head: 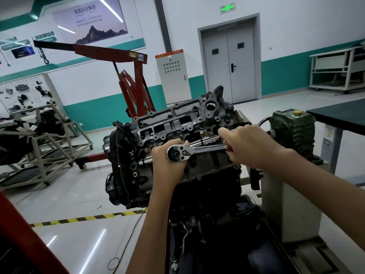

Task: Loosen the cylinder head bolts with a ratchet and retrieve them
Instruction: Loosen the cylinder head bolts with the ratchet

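Note:
A chrome ratchet (197, 150) lies level over the near edge of the grey cylinder head (177, 123), which tops a dark engine on a stand. My left hand (167, 161) cups the ratchet's round head from below, thumb beside it. My right hand (248, 145) grips the ratchet's red handle end, fingers curled over it. Whatever sits under the ratchet head is hidden by my left hand. Several dark bolt heads dot the cylinder head's top face. A chrome rod (203, 141) lies on the head just behind the ratchet.
A green gearbox (292, 125) of the engine stand sits right of the engine. A dark table (339, 113) stands at far right. A red engine crane (134, 84) is behind, another engine frame (39, 135) at left. Yellow-black tape (88, 218) marks the floor.

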